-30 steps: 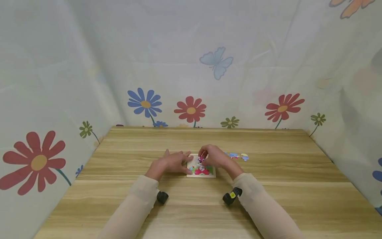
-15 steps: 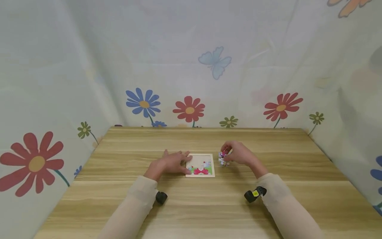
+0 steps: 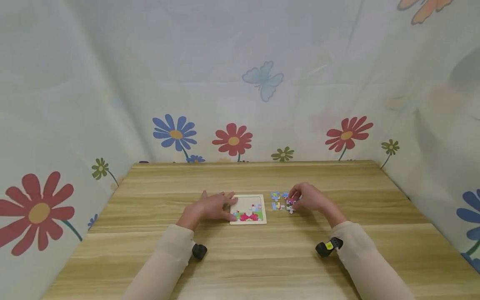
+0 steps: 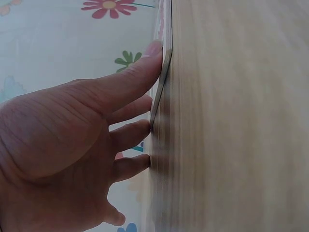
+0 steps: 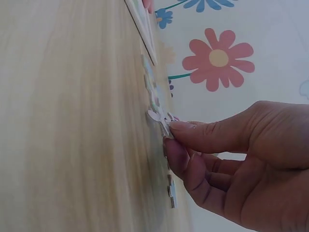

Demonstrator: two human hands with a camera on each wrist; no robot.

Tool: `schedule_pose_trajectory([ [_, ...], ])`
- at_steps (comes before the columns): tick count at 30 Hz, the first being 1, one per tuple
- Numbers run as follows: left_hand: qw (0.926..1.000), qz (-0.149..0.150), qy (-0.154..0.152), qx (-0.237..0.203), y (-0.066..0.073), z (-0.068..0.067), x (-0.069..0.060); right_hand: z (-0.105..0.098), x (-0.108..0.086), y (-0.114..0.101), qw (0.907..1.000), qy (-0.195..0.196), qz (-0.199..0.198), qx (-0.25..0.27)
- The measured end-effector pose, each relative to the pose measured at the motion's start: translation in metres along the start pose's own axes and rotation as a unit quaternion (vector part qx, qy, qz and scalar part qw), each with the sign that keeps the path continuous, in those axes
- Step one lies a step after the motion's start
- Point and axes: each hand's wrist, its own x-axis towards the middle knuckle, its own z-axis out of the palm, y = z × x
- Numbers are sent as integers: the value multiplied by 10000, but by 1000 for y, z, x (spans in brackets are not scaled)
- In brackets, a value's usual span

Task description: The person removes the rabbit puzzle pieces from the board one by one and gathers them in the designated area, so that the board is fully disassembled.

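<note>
A square puzzle board point(image 3: 248, 222) with a light frame lies on the table, its lower part filled with red, green and white pieces. The left hand point(image 3: 213, 206) rests at its left side, thumb and fingertips on the frame; in the left wrist view the fingers of that hand point(image 4: 72, 140) are spread along the edge. Right of the board, the right hand point(image 3: 310, 197) pinches a pink-and-white puzzle piece point(image 3: 290, 205) between thumb and fingers. The right wrist view shows this hand point(image 5: 241, 164) holding the piece point(image 5: 161, 120) tilted, close over other pieces.
Between the board and the right hand lie several loose blue and yellow puzzle pieces point(image 3: 276, 206). More flat pieces point(image 5: 172, 191) show beyond the fingers in the right wrist view. A flower-printed cloth point(image 3: 202, 83) hangs behind the wooden table point(image 3: 240, 258).
The right hand has lifted the pink-and-white piece off the board and carried it right, beside the loose pieces. The left hand has stayed at the board. The head view has shifted slightly.
</note>
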Motion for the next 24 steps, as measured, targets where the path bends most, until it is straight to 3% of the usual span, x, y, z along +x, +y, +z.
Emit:
schedule_pose_trajectory([
  [6, 10000, -28, 3, -32, 1, 1, -1, 6, 3, 1, 9990, -89, -9, -443],
  [14, 10000, -44, 39, -7, 0, 0, 0, 9, 6, -1, 9982, -51, 216, -549],
  [24, 9999, -34, 27, -91, -1, 1, 1, 10, 3, -6, 9980, -75, 176, -602],
])
